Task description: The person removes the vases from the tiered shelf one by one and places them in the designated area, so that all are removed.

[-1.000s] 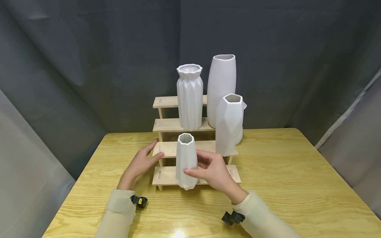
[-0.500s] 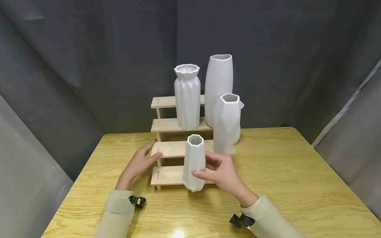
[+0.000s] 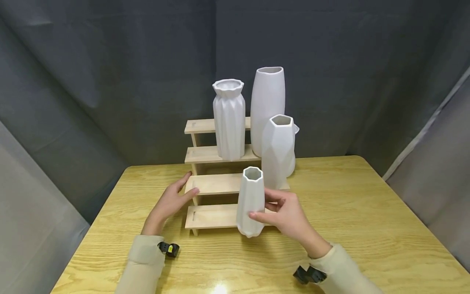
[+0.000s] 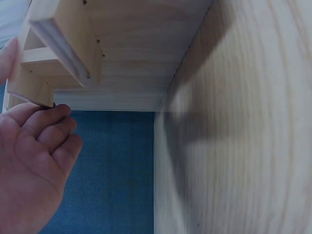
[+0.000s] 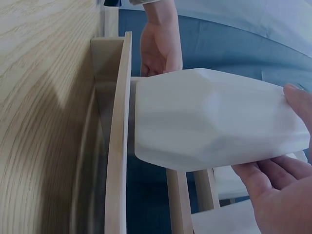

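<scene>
My right hand (image 3: 288, 214) holds a small white fluted vase (image 3: 251, 202), thumb on the near side and fingers behind. The vase is upright, close over the bottom step; in the right wrist view its base (image 5: 146, 117) is right at the step's edge. My left hand (image 3: 170, 204) grips the left end of the tiered wooden stand (image 3: 209, 215) at the second step, thumb on top. Its curled fingers (image 4: 56, 124) show under the stand in the left wrist view.
A ruffled-neck white vase (image 3: 229, 122) stands on the third step. A tall smooth vase (image 3: 268, 106) is behind it to the right. A faceted vase (image 3: 278, 151) stands on the second step's right, partly hiding another white piece (image 3: 291, 165). The wooden table (image 3: 352, 204) ends before dark curtains.
My right hand has carried the small vase rightward along the bottom step. My left hand keeps its grip on the stand, and the view has shifted slightly.
</scene>
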`<state>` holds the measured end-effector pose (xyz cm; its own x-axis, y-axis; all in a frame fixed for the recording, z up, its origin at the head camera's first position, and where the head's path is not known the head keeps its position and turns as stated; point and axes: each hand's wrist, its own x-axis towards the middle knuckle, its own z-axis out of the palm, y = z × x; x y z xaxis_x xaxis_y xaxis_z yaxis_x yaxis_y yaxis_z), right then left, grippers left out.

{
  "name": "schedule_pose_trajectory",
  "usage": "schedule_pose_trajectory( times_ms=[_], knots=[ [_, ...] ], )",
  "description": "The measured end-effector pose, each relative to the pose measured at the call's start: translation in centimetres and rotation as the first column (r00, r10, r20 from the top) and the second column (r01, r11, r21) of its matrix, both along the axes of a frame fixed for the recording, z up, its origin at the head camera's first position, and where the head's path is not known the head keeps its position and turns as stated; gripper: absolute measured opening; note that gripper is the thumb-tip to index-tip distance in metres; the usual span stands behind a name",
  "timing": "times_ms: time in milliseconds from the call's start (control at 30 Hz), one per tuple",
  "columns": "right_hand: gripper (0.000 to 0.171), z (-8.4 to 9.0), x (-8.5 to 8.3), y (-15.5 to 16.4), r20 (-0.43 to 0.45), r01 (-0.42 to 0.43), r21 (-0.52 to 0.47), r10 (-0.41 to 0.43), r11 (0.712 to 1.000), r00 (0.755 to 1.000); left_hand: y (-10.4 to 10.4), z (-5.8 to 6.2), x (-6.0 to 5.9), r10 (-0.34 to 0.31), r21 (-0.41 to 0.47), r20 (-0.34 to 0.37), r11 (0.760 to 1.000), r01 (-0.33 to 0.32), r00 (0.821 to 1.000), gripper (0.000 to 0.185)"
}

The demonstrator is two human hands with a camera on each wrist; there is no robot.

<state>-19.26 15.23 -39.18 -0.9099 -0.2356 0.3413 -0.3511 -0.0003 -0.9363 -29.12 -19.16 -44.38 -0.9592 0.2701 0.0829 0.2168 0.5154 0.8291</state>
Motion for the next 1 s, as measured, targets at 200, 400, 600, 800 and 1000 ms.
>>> schedule_pose_trajectory(
  times_ms=[200,400,600,800,1000],
  knots=[
    [0.057,-0.1,0.5,1.2,-0.007,0.023,-0.023,-0.023,0.999,1.000,-0.2,-0.1,-0.1,-0.012,-0.002,-0.012,1.000,0.012,1.000,0.086],
    [0.058,-0.1,0.8,2.7,-0.003,0.040,-0.017,-0.040,0.999,0.999,-0.2,-0.1,-0.1,-0.010,-0.006,-0.018,1.000,0.010,1.000,0.086],
    [0.059,0.1,1.0,4.0,-0.022,0.067,0.016,-0.067,0.998,0.998,-0.1,0.0,-0.2,-0.015,-0.016,-0.019,1.000,0.015,1.000,0.086],
    [0.061,0.1,1.2,5.0,-0.027,0.095,0.044,-0.094,0.995,0.995,-0.1,0.0,-0.1,-0.013,-0.007,-0.010,1.000,0.013,1.000,0.086],
    [0.061,0.2,1.3,6.0,-0.028,0.116,0.061,-0.115,0.991,0.993,0.0,0.2,0.0,-0.012,-0.009,-0.007,1.000,0.012,1.000,0.087]
  ],
)
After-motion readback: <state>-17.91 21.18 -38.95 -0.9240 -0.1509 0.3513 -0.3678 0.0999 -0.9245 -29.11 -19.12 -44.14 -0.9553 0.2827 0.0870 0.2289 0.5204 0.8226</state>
